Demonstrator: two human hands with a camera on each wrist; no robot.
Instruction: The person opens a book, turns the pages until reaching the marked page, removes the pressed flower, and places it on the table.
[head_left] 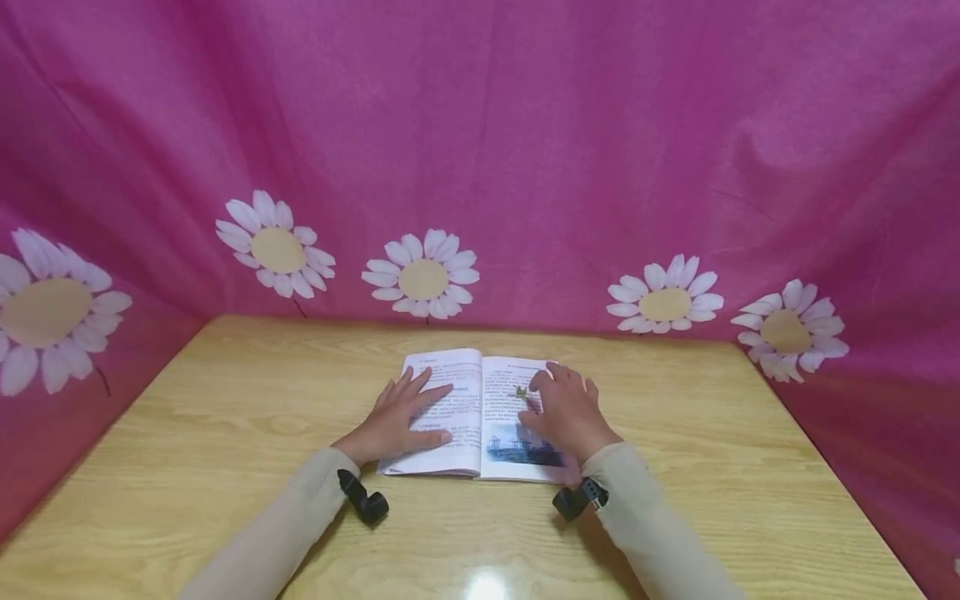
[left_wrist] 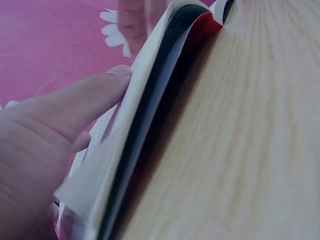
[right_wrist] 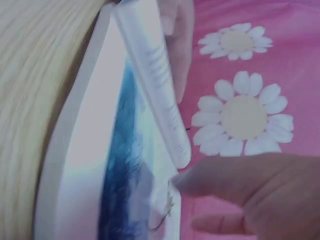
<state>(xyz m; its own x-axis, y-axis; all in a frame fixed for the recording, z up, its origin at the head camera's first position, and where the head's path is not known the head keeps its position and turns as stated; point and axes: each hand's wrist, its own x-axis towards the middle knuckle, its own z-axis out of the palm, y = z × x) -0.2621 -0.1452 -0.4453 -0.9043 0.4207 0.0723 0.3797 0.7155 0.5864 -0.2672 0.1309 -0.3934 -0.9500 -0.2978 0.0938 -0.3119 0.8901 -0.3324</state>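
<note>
An open book [head_left: 456,417] lies on the table, with printed text on both pages and a blue picture low on the right page. My left hand [head_left: 397,419] rests on the left page with its fingers spread. In the left wrist view its thumb [left_wrist: 102,92] touches the page near the book's edge. On the right page lies a small green sprig [head_left: 521,392] with a thin stem. Above that page my right hand [head_left: 568,408] has bent fingers, thumb and index apart beside the sprig. In the right wrist view the thumb is close to the sprig [right_wrist: 169,206].
The wooden table [head_left: 247,417] extends around the book. A pink curtain [head_left: 525,167] with large white daisies hangs behind it and on both sides. A black wrist camera [head_left: 363,500] is strapped to the left sleeve, another wrist camera [head_left: 577,498] to the right.
</note>
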